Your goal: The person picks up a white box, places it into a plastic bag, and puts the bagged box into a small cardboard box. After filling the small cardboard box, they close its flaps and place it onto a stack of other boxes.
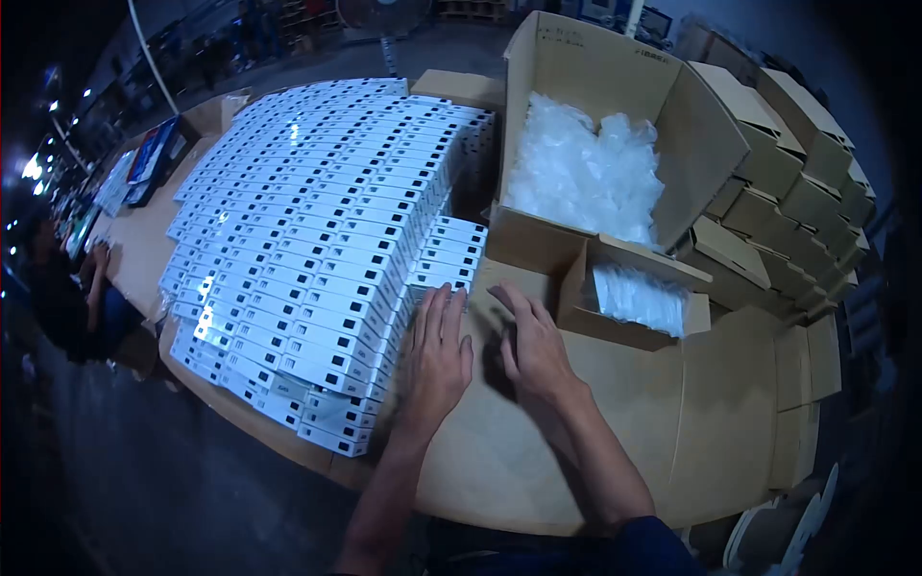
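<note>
My left hand [442,357] has its fingers stretched forward, the tips right at the near end of a short stack of white boxes [451,248]. Beside it on the left rises a large block of slim white boxes [317,226] with small dark squares on their ends, packed in rows. My right hand [536,348] is held over the cardboard-covered table, fingers slightly bent, thumb apart, nothing in it. The two palms half face each other with a gap between them. A small open carton [629,338] holding clear plastic-wrapped pieces [641,299] is just right of my right hand.
Behind the small carton, a big open carton [706,125] holds crumpled clear plastic bags [581,168]. Brown cartons [812,206] are stacked at the right. Another person [72,288] sits at the table's far left side, near a dark blue box [154,154]. A fan [384,14] stands behind.
</note>
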Available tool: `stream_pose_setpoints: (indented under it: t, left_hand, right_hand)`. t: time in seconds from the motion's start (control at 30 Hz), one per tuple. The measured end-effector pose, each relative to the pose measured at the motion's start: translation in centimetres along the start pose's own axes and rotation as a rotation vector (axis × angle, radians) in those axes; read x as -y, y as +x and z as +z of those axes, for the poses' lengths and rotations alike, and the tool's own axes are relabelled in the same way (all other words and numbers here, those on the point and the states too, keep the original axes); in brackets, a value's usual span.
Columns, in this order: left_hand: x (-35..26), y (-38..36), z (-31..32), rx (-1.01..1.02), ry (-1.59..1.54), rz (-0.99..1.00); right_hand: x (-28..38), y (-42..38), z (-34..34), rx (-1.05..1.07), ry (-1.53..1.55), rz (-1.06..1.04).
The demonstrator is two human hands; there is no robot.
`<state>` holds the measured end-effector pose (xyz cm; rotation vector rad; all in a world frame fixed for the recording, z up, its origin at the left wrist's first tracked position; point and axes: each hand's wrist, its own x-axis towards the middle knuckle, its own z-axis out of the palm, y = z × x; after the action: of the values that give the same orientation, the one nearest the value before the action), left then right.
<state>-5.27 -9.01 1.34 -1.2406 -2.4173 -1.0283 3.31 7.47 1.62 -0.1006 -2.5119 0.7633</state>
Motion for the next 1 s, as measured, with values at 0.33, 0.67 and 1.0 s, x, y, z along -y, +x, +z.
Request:
stream_pose_setpoints:
  t: [0.33,0.67,1.0]
  left_hand:
    - [1.7,-0.8,0.6,-0.072,0.088,-0.031]
    - [0.6,-1.0,0.1,-0.215,0.137,-0.037]
    - [-7.7,3.0,-3.1,-0.098,-0.435,0.178]
  right_hand:
    - [-2.3,3.7,1.2,0.214,-0.114,-0.079]
    - [0.9,0.6,-0.7,0.062,0.29,0.169]
    - [2.0,-0.3,-8.9,0.05,0.982,0.412]
